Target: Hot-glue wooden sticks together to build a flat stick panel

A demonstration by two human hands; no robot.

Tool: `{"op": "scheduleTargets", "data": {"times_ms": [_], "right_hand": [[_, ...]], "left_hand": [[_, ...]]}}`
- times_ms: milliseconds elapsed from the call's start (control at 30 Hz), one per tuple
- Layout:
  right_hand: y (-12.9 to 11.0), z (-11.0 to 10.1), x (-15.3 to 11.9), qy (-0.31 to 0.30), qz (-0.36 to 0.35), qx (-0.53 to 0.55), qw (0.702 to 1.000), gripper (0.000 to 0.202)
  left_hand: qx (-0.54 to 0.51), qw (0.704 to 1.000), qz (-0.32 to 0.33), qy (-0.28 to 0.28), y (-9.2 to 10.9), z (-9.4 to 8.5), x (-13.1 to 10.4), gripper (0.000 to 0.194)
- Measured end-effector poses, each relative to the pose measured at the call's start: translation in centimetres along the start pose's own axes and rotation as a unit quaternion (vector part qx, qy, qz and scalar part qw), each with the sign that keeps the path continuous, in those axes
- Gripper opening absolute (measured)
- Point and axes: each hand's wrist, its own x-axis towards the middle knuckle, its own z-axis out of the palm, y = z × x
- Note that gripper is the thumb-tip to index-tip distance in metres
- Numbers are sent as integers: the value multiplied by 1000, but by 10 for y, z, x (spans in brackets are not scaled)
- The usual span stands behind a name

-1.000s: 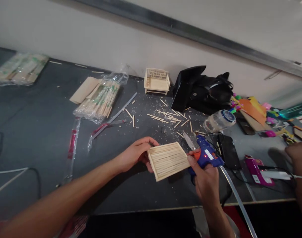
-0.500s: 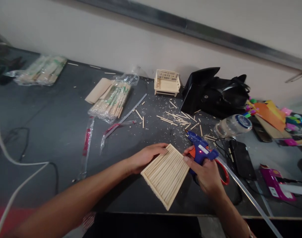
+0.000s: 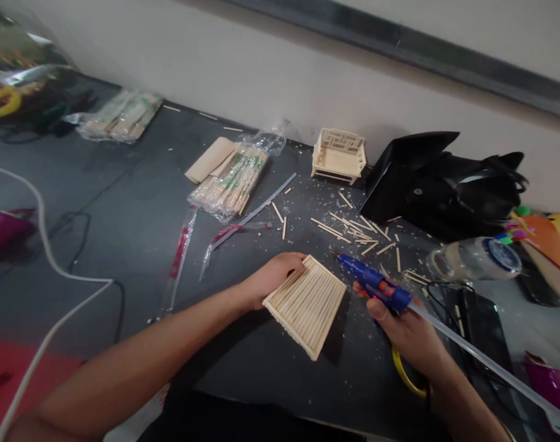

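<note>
A flat panel of pale wooden sticks is tilted above the dark table, gripped at its upper left edge by my left hand. Some of that hand's fingers are hidden behind the panel. My right hand is wrapped round a blue glue gun, whose tip points up and left, just off the panel's right corner. A long clear glue stick runs out of the gun's back. Beyond both hands, short cut sticks and crumbs lie scattered.
A small wooden model seat stands near the wall, beside a black bag. Wrapped stick bundles lie left of it. At right are a clear jar and a black phone-like object. A white cable curves across the left.
My right hand has come off the panel and moved right, turning the glue gun flatter. My left hand alone holds the panel now. The view has shifted left.
</note>
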Motion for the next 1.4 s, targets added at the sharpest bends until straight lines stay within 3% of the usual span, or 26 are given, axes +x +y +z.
{"op": "scheduleTargets", "data": {"times_ms": [100, 167, 300, 500, 667, 867, 1400], "right_hand": [[-1, 3, 5, -38, -42, -4, 998, 50], [0, 5, 5, -52, -62, 1, 997, 47], [1, 6, 3, -69, -83, 2, 994, 37], [1, 6, 2, -66, -68, 1, 995, 38], [2, 8, 3, -70, -51, 1, 996, 48], [-3, 10, 6, -87, -84, -5, 993, 52], [-11, 15, 11, -97, -97, -51, 989, 51]], "left_hand": [[8, 999, 11, 34, 2, -3, 1, 20], [16, 999, 15, 27, 4, -3, 0, 17], [-24, 999, -37, 30, 9, 3, -3, 20], [-81, 993, -72, 50, 6, 6, -4, 50], [-63, 993, -90, 39, 8, 4, -5, 71], [-28, 994, -99, 44, 15, 6, -6, 67], [-20, 997, -67, 24, 8, 5, -3, 53]]}}
